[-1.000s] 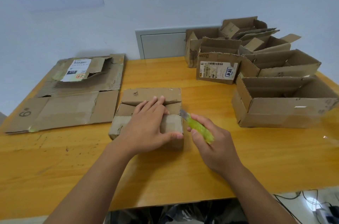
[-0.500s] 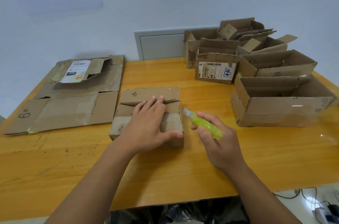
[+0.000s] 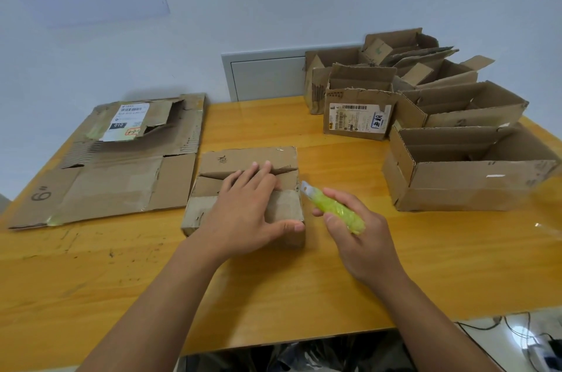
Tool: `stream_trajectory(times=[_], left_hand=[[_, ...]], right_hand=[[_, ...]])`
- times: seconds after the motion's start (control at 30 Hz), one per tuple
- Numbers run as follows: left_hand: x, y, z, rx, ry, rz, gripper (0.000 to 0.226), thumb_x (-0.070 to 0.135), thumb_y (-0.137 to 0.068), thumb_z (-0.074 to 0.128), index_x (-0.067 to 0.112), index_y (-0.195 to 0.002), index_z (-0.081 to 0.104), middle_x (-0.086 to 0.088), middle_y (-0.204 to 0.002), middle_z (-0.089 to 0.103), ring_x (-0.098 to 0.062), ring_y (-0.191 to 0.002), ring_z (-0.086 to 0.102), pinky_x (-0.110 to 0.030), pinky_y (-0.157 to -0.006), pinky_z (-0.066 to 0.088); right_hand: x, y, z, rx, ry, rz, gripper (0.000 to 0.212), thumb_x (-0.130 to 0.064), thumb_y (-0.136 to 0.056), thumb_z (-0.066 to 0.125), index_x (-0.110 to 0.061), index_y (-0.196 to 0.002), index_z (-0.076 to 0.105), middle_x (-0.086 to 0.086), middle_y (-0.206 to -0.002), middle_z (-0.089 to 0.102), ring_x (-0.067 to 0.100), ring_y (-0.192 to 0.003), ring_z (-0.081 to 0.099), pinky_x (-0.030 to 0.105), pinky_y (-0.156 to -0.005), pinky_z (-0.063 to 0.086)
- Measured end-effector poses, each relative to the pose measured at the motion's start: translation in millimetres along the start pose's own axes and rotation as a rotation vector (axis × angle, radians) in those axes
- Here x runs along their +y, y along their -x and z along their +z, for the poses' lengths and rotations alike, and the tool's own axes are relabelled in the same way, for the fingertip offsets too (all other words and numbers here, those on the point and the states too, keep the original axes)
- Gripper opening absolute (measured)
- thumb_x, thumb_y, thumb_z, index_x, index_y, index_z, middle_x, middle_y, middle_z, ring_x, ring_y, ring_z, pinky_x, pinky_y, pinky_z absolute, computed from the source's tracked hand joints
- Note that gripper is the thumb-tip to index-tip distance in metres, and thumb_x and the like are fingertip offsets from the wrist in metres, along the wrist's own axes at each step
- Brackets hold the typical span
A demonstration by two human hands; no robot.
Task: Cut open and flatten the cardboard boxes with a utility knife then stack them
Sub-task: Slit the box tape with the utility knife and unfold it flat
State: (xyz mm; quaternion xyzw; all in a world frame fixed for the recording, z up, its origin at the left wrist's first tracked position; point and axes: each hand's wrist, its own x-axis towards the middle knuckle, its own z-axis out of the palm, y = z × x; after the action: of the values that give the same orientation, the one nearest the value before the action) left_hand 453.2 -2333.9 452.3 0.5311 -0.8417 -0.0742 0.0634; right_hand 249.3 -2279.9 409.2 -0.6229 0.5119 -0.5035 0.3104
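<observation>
A left hand (image 3: 243, 213) is pressing flat on a small cardboard box (image 3: 213, 177), steadying it, while the right hand (image 3: 359, 237) is gripping a green utility knife (image 3: 333, 208) at its right edge.

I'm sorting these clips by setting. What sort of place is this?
Probably a plain workroom or packing corner, not a home kitchen: a wooden table against a bare wall, a row of opened cardboard boxes, and flattened cardboard stacked to the left.

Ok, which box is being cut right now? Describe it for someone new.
On the wooden table, look at the middle, between the flattened cardboard and the open boxes. The small box there is the only closed one, pressed by the left hand.
</observation>
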Motion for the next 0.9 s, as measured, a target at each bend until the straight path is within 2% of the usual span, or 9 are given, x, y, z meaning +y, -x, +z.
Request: stream_trajectory(times=[0.13, 0.23, 0.37, 0.5, 0.6, 0.67, 0.77, 0.83, 0.9], left_hand=[[-0.1, 0.4, -0.2, 0.002, 0.003, 0.003, 0.096, 0.093, -0.067, 0.028, 0.027, -0.136, 0.040, 0.000, -0.165, 0.011, -0.017, -0.152, 0.004, -0.037, -0.122, 0.003], [0.3, -0.1, -0.4, -0.003, 0.004, -0.002, 0.092, 0.090, -0.068, 0.031, 0.027, -0.135, 0.041, 0.001, -0.165, 0.011, -0.017, -0.152, 0.003, -0.037, -0.122, 0.002], [0.1, -0.2, 0.1, 0.003, -0.005, 0.006, 0.093, 0.090, -0.069, 0.032, 0.026, -0.136, 0.040, 0.000, -0.165, 0.010, -0.017, -0.152, 0.004, -0.037, -0.122, 0.002], [0.4, -0.4, 0.4, 0.014, 0.004, 0.005, 0.093, 0.090, -0.069, 0.033, 0.026, -0.136, 0.040, 0.000, -0.165, 0.013, -0.018, -0.152, 0.006, -0.037, -0.121, 0.003], [0.1, -0.3, 0.1, 0.016, 0.004, 0.004, 0.094, 0.090, -0.069, 0.032, 0.024, -0.136, 0.041, -0.001, -0.164, 0.014, -0.018, -0.152, 0.007, -0.037, -0.121, 0.004], [-0.6, -0.6, -0.2, 0.016, 0.009, 0.007, 0.098, 0.093, -0.067, 0.028, 0.023, -0.135, 0.041, -0.002, -0.164, 0.015, -0.019, -0.152, 0.008, -0.038, -0.121, 0.005], [-0.4, -0.6, -1.2, 0.007, 0.017, 0.006, 0.107, 0.096, -0.062, 0.022, 0.022, -0.135, 0.041, -0.002, -0.164, 0.014, -0.018, -0.152, 0.007, -0.038, -0.121, 0.004], [0.1, -0.8, -2.4, 0.008, 0.035, 0.002, 0.111, 0.097, -0.059, 0.021, 0.021, -0.137, 0.041, -0.002, -0.164, 0.015, -0.018, -0.152, 0.007, -0.038, -0.122, 0.003], [0.6, -0.7, -4.5, 0.007, 0.049, 0.000, 0.113, 0.097, -0.059, 0.025, 0.020, -0.141, 0.038, -0.001, -0.163, 0.019, -0.017, -0.151, 0.008, -0.037, -0.122, 0.002]], right_hand=[[-2.3, -3.1, 3.8, -0.034, 0.034, 0.017, 0.038, -0.026, -0.092, 0.055, -0.021, -0.129, 0.060, -0.007, -0.098, 0.075, -0.004, -0.056, 0.056, 0.007, -0.053, 0.037], [-2.5, -1.4, 2.8, -0.037, 0.046, 0.006, 0.034, -0.018, -0.094, 0.058, -0.017, -0.128, 0.062, -0.005, -0.096, 0.075, -0.005, -0.053, 0.056, 0.007, -0.051, 0.036], [-3.7, -1.4, 0.5, -0.034, 0.059, 0.025, 0.033, -0.017, -0.094, 0.060, -0.019, -0.126, 0.063, -0.007, -0.094, 0.076, -0.003, -0.056, 0.058, 0.008, -0.052, 0.038], [-7.5, -3.8, 6.0, -0.043, 0.070, 0.042, 0.038, -0.031, -0.089, 0.054, -0.025, -0.126, 0.062, -0.007, -0.093, 0.076, -0.001, -0.058, 0.059, 0.013, -0.055, 0.040], [-10.1, 3.1, 4.3, -0.023, -0.032, 0.048, 0.032, -0.027, -0.088, 0.054, -0.029, -0.119, 0.063, -0.014, -0.079, 0.073, -0.001, -0.049, 0.053, 0.012, -0.049, 0.037], [-10.1, 10.2, 1.9, -0.025, -0.099, 0.055, 0.029, -0.025, -0.088, 0.054, -0.034, -0.114, 0.062, -0.017, -0.075, 0.072, 0.005, -0.046, 0.049, 0.025, -0.044, 0.039], [-9.1, 17.2, -0.1, -0.029, -0.159, 0.079, 0.031, -0.024, -0.088, 0.054, -0.034, -0.116, 0.062, -0.012, -0.087, 0.075, 0.041, -0.071, 0.061, 0.049, -0.066, 0.048], [-8.5, 19.8, -1.3, -0.032, -0.190, 0.099, 0.032, -0.024, -0.088, 0.054, -0.032, -0.118, 0.063, -0.010, -0.089, 0.075, 0.049, -0.080, 0.059, 0.050, -0.071, 0.050], [-7.9, 21.9, -4.5, -0.031, -0.199, 0.108, 0.032, -0.023, -0.088, 0.054, -0.031, -0.117, 0.064, -0.008, -0.089, 0.076, 0.048, -0.080, 0.059, 0.043, -0.070, 0.051]])
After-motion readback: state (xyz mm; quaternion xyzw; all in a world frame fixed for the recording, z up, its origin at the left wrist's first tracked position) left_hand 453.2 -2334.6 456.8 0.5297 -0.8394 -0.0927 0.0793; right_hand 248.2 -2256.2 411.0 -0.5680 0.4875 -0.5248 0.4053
